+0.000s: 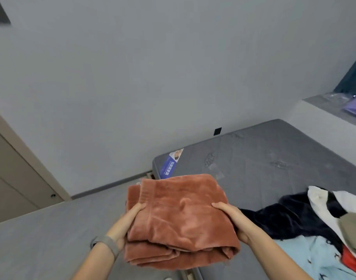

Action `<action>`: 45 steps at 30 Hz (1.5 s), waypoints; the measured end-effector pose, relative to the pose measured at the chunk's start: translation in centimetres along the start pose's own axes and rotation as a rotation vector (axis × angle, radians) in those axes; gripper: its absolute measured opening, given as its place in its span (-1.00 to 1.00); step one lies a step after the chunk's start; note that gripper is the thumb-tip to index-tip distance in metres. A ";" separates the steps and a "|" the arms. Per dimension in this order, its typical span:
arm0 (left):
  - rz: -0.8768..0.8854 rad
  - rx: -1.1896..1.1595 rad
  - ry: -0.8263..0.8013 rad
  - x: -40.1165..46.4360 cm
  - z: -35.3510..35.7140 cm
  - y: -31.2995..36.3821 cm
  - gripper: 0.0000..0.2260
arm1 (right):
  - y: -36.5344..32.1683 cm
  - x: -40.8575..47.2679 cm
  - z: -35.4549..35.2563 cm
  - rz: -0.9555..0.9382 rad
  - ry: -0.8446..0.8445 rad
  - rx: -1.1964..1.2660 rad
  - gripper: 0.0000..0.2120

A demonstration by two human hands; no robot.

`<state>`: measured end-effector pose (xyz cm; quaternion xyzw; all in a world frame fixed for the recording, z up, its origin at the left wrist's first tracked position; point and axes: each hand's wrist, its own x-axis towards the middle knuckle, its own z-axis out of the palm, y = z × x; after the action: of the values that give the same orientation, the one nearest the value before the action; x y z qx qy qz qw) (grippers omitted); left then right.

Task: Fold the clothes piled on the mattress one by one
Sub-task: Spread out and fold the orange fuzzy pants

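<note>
Bare grey room, plain wall [152, 67] ahead.

Left of the wall, a beige panelled door [15, 178]. Below it, grey floor [41, 239]. To its right, a ledge [324, 102] before a dark teal curtain [353, 75].

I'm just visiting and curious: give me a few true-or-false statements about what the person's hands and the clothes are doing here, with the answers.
1. Both hands, left and right, hold the folded rust-orange velvety cloth. True.
2. The rust-orange cloth is spread out flat on the grey mattress. False: it is folded into layers and held up in the hands.
3. A pile of unfolded clothes lies to the person's right. True.
4. The pile is all one colour. False: dark navy, white, light blue and red show.
5. The grey wristband is on the right wrist. False: it is on the left.
</note>
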<state>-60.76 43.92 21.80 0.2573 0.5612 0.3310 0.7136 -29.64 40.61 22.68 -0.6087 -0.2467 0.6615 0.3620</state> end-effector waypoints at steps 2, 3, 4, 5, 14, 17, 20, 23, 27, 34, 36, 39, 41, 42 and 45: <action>-0.028 -0.003 -0.030 3.4 0.3 1.4 -0.45 | -1.5 3.2 -0.2 0.008 0.020 0.012 -0.50; -0.024 -0.001 -0.035 5.3 0.5 2.3 -0.41 | -2.2 4.9 -0.4 0.006 0.036 0.027 -0.51; -0.013 0.007 -0.038 7.4 0.9 3.1 -0.37 | -2.9 6.6 -0.5 0.004 0.053 0.044 -0.49; -0.003 0.013 -0.034 9.6 1.2 3.8 -0.34 | -3.7 8.4 -0.9 0.005 0.066 0.062 -0.42; -0.097 0.030 -0.043 25.6 3.6 9.0 -0.75 | -8.9 22.0 -2.2 0.079 0.231 0.134 -0.17; -0.159 0.018 -0.047 31.7 3.2 9.7 -0.62 | -11.0 27.3 -2.9 0.095 0.236 0.109 -0.18; -0.184 -0.007 -0.059 38.8 3.6 10.7 -0.46 | -12.7 34.5 -3.7 0.094 0.261 0.089 -0.15; -0.245 -0.083 -0.060 46.3 4.6 11.2 -0.64 | -13.8 43.5 -4.2 0.085 0.313 0.053 -0.41; -0.274 -0.029 -0.103 56.3 4.3 10.6 -0.38 | -13.5 55.2 -5.9 0.091 0.371 -0.023 -0.57; -0.389 0.123 -0.071 68.3 3.1 7.0 -0.41 | -10.3 67.7 -9.1 0.084 0.442 -0.136 -0.58; -0.428 0.212 0.009 69.8 2.7 5.3 -0.39 | -8.7 69.5 -9.5 0.091 0.488 -0.239 -0.53; -0.385 0.497 0.236 70.3 2.7 4.7 0.07 | -6.9 70.8 -8.8 0.151 0.601 -0.558 -0.44; -0.001 0.825 0.349 69.9 2.9 5.1 0.16 | -6.9 70.6 -7.3 0.094 0.731 -0.767 -0.29; 0.329 0.978 0.330 69.5 3.3 5.6 0.03 | -7.4 70.4 -6.3 0.014 0.782 -0.862 -0.24; 0.985 1.397 0.060 68.2 5.7 8.0 -0.21 | -8.4 70.0 -3.5 -0.185 0.716 -1.111 -0.20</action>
<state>-46.39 101.10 -13.97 0.8438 0.4793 0.1884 0.1510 -24.43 99.95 -15.24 -0.8632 -0.4664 0.1594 0.1095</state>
